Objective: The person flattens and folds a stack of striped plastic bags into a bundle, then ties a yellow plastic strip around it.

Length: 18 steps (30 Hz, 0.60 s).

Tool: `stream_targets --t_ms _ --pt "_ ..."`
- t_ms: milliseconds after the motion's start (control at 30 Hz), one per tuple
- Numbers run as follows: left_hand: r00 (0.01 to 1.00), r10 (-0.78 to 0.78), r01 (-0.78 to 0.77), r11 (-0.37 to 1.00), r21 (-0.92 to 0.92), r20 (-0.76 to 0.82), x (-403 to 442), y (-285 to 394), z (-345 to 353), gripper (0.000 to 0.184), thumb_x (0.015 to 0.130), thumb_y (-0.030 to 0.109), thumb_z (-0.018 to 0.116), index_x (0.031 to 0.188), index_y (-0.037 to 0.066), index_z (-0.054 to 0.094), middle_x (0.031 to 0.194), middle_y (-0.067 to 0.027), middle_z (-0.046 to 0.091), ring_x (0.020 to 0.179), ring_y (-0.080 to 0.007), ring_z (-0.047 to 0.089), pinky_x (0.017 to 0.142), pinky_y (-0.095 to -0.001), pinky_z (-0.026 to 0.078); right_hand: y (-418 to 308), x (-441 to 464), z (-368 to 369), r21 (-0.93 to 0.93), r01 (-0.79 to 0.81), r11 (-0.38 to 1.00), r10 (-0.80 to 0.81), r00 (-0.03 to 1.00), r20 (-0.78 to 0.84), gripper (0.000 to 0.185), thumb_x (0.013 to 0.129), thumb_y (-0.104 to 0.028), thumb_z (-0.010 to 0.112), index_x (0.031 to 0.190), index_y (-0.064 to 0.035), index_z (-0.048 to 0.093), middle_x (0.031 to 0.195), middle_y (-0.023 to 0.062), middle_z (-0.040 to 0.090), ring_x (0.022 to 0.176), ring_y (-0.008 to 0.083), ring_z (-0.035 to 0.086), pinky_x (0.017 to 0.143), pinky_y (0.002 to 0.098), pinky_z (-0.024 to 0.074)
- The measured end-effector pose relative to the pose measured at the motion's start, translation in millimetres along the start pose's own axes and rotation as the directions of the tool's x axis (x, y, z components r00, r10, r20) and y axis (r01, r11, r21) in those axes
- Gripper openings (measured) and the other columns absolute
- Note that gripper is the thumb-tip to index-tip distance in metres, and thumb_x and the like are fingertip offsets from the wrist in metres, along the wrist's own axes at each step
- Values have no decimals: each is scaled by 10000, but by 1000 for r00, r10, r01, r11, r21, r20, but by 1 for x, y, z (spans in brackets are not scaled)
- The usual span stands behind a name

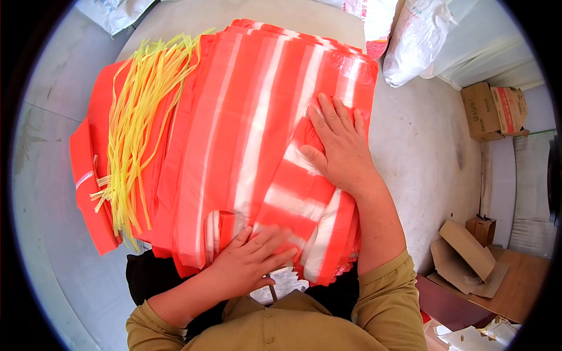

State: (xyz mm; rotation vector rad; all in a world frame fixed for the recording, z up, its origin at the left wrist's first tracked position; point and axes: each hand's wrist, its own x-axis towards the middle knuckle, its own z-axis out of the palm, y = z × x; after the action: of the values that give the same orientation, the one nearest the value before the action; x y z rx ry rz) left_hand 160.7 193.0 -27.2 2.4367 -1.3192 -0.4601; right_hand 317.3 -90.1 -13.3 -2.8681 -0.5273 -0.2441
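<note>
A thick stack of red and white striped plastic sheets (234, 117) lies in front of me. On its right part, my right hand (339, 143) rests flat with fingers spread, over a folded striped piece (293, 199). My left hand (252, 257) is at the stack's near edge, palm down, fingers apart and slightly blurred, touching or just above the sheets. A bundle of yellow strips (140, 128) lies across the red plastic at the left. Beside it, a folded red piece (93, 193) has a pale band round it.
The stack sits on a pale surface (410, 152). White sacks (415, 41) are at the far side. A cardboard box (483, 111) stands at the right, and an open carton (462, 257) lies on a brown wooden surface (524, 286) at the lower right.
</note>
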Motion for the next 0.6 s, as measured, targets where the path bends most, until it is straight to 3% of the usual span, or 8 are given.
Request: stream_targets --t_ms 300,400,500,600 --pt "1000 3 -3 1000 17 4 -1 -1 2 934 793 542 834 1618 314 460 1747 -65 316 1618 -295 252 1285 -581 97 0 0 0 -10 -2 1000 2 1000 11 728 975 -482 666 1560 -85 489 1705 146 368 1592 367 288 1276 633 194" --pt "1000 -2 2 1000 -31 -3 0 0 -4 968 811 504 837 1649 292 401 1720 -59 351 1594 -271 297 1261 -577 206 0 0 1 -15 -4 1000 4 1000 11 732 974 -478 670 1564 -86 485 1707 145 365 1595 365 282 1278 633 191" --pt "1000 6 -7 1000 27 7 -1 -1 1 920 800 547 825 1614 311 467 1747 -65 318 1622 -295 242 1289 -578 74 -1 0 0 -16 -10 1000 11 1000 13 734 971 -472 676 1566 -87 483 1706 144 366 1597 361 280 1280 630 192" --pt "1000 7 -7 1000 25 2 -1 -1 4 914 802 545 823 1612 310 469 1747 -65 319 1619 -297 249 1287 -580 82 -1 1 -1 -10 -14 1000 15 1000 20 733 969 -465 682 1565 -87 484 1705 142 368 1598 358 280 1281 625 192"
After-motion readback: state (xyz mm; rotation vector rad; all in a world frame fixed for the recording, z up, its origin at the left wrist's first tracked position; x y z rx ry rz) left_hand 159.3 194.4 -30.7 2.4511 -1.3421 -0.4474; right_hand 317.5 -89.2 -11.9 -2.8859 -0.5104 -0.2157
